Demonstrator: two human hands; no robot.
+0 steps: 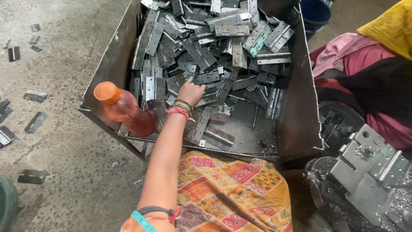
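L hand (191,92) down in steel bin (300,111), fingers curled onto hinge leaf (201,89) atop hinge pile (223,51); firm grip or not, can't tell. R hand out of view. Tip: pinch one leaf only, lift straight, mind sharp edges, orange bottle (124,109) near wrist.

Orange bottle (124,109) (capped), blue bucket (315,12)

Grey metal hinges (206,64), orange bottle (124,109), red-green bangles (180,108), orange patchwork-patterned cloth (231,193), blue bucket (315,12)
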